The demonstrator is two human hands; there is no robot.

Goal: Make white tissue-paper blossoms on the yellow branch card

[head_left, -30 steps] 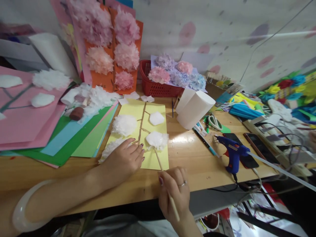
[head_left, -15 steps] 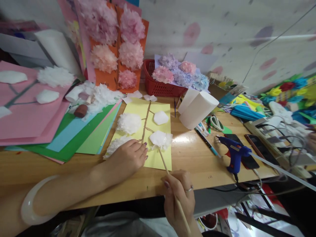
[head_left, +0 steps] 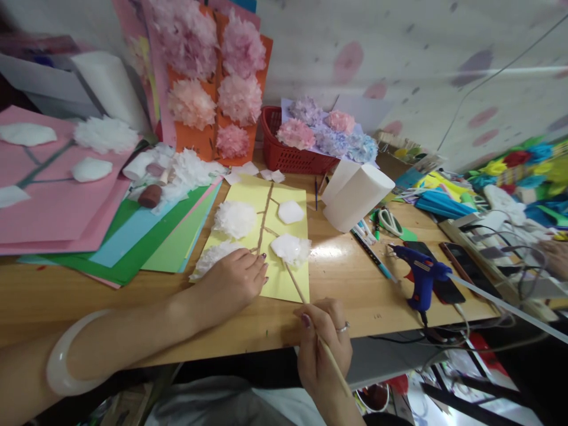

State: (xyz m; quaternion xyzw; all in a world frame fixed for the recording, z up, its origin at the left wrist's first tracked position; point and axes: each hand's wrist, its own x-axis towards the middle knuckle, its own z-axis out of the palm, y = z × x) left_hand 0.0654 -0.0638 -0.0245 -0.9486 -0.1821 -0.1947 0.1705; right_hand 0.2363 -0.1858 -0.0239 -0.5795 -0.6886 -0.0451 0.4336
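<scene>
My right hand (head_left: 326, 346) is closed round a thin wooden stick (head_left: 296, 283). The stick's far end meets a white tissue flower (head_left: 291, 249) on a yellow sheet of paper (head_left: 284, 284); the very tip is hidden in the tissue. My left hand (head_left: 239, 275) lies flat on the sheet's lower left, fingers stretched out, against a fluffy white tissue flower (head_left: 215, 255). A brown painted branch (head_left: 266, 216) runs down the sheet. Above are another fluffy flower (head_left: 234, 219) and a flat white hexagonal pad (head_left: 290, 212).
A blue glue gun (head_left: 419, 275) lies to the right near phones (head_left: 473, 269) and a power strip (head_left: 492, 231). A paper roll (head_left: 357, 198) and markers (head_left: 370, 254) lie behind. Coloured sheets (head_left: 119, 248) lie left; a red basket (head_left: 288, 160) stands at the back. Another person's hand (head_left: 554, 257) shows far right.
The view has shifted slightly. The stick stays against the same white tissue flower, and my left hand remains flat on the yellow sheet.
</scene>
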